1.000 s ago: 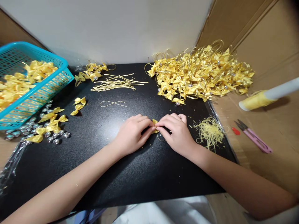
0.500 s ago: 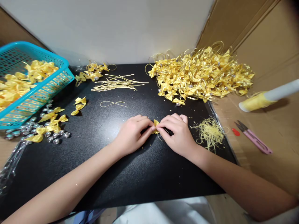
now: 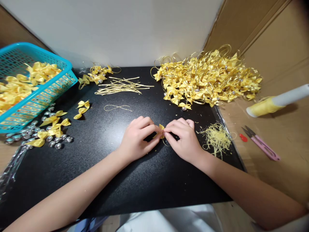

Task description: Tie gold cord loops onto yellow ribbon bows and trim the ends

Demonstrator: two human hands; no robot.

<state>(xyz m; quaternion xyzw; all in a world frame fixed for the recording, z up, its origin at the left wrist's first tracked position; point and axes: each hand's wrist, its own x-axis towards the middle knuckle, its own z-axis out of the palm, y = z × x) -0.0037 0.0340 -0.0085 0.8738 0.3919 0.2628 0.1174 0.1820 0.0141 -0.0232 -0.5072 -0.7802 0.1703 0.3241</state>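
Between my two hands is a small yellow ribbon bow (image 3: 161, 127), mostly covered by fingers. My left hand (image 3: 138, 138) pinches it from the left with thumb and forefinger. From the other side my right hand (image 3: 182, 137) pinches at the bow's middle, its fingertips almost meeting the left ones. A thin string loop (image 3: 165, 142) hangs below the bow by the right fingers. Whether a bell sits under the fingertips I cannot tell. Ahead on the black tabletop (image 3: 135, 190) lies a single crossed loop of thin string (image 3: 117, 107).
Far right is a heap of finished bows with gold loops (image 3: 202, 80). Gold cords (image 3: 123, 86) lie at the back. A blue basket (image 3: 43, 91) of bows stands left, near silver bells (image 3: 58, 140). String scraps (image 3: 217, 138), pink thread snips (image 3: 263, 145) and a yellow thread spool (image 3: 263, 108) are right.
My left fingers have spread a little and shifted slightly right over the bow. My right hand stays nearly in place, still pinching at the bow.
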